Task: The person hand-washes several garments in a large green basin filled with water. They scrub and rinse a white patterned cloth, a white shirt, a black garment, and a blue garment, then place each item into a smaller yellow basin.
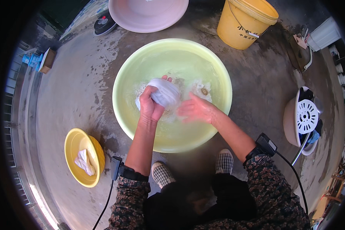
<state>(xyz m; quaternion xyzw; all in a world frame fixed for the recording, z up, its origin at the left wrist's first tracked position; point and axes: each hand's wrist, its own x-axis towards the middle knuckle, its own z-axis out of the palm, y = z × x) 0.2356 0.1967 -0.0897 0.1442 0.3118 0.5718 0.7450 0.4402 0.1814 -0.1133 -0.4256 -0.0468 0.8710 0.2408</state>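
Observation:
A large pale green basin (172, 143) of water stands on the floor before me. Over its middle, my left hand (152, 103) grips a bunched white cloth (165, 92), the thumb on its near side and some fingertips showing behind it. My right hand (197, 109), blurred by motion, is just to the right with its fingers extended and holds nothing visible. Another white cloth (199, 86) lies in the water beyond my right hand, with a small round brownish object (204, 91) on it. More white material shows left of the held cloth, partly hidden by my left hand.
A yellow basin (99, 161) with a crumpled light cloth (84, 162) sits at the left. Beyond the green basin are a pink basin (149, 21) and a yellow bucket (241, 26). At the right, another basin (290, 123) bears a white slotted disc (307, 116). Cables hang from both wrist devices.

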